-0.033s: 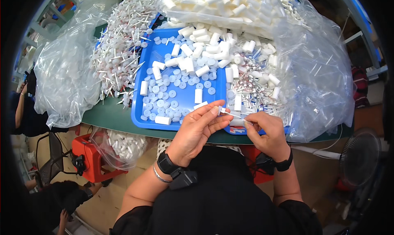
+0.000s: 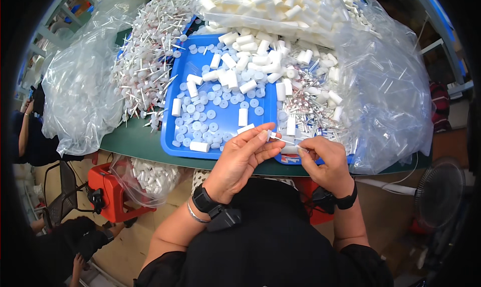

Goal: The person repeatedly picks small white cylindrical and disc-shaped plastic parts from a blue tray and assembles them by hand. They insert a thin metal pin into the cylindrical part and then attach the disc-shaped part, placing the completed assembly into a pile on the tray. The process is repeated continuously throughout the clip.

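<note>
Above the near edge of the trays, my left hand (image 2: 245,151) pinches one end of a thin white stick (image 2: 284,141) between thumb and fingers. A small whitish piece sits at that end, partly hidden by the fingertips. The other end is in the pinched fingertips of my right hand (image 2: 323,160). Just beyond my left hand lies a blue tray (image 2: 173,131) with pale translucent discs (image 2: 211,114) and white cylinders (image 2: 199,146). Past my right hand, a second tray holds a heap of thin metallic and white pins (image 2: 313,114) with more white cylinders among them.
At the far left is a pile of white sticks with discs (image 2: 145,61). A clear bag of white cylinders (image 2: 280,9) lies at the back. Clear plastic bags (image 2: 386,86) flank the green table (image 2: 135,144). A red stool (image 2: 107,194), a fan (image 2: 440,193) and other people are nearby.
</note>
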Demonstrator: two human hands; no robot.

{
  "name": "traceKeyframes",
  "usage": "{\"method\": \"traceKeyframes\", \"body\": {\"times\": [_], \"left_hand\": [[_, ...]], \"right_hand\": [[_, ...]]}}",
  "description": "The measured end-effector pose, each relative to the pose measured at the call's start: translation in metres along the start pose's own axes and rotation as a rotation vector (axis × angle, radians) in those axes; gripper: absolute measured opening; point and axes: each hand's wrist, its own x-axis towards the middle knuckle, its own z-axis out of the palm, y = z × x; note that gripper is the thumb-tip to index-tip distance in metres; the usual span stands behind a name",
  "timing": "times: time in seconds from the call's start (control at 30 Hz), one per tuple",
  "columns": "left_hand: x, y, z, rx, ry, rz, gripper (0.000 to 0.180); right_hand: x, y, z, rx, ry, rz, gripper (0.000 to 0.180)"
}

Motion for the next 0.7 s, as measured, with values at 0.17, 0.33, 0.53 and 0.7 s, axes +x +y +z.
{"method": "traceKeyframes", "body": {"times": [0.17,0.33,0.53,0.7], "left_hand": [[-0.001,-0.003,-0.003,0.002,-0.002,0.002,0.038],[-0.003,-0.007,0.000,0.107,-0.048,0.014,0.038],[-0.007,0.000,-0.007,0.281,-0.104,0.036,0.040],[-0.009,0.013,-0.010,0.371,-0.027,0.087,0.036]], "right_hand": [[0.003,-0.004,0.005,0.001,0.004,0.013,0.013],[0.003,-0.006,0.018,0.206,-0.024,0.186,0.007],[0.011,-0.008,0.022,0.846,-0.213,0.723,0.023],[0.010,-0.020,0.038,0.305,-0.156,0.302,0.021]]}}
